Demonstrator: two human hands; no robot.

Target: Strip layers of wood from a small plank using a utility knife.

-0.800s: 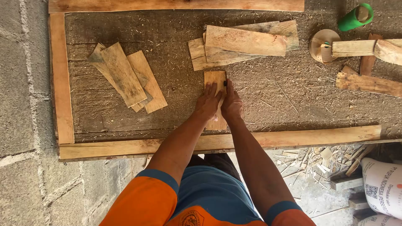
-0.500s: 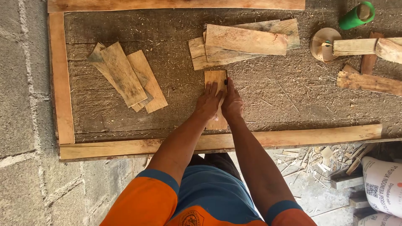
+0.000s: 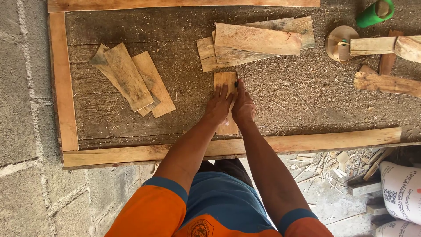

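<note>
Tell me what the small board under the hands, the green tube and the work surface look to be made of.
Small board: raw, unfinished wood, pale tan with visible grain; left hand presses it flat and right hand rests along its edge.
Green tube: probably plastic, with a smooth, even, slightly glossy colour.
Work surface: likely rough weathered wood, dull grey-brown and dusted with sawdust; hard to be sure.

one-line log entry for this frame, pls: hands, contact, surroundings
left hand flat on small wood slat | right hand at slat's right edge, small dark object at fingertips | slat flat on workbench | slat stacks left and above
</note>
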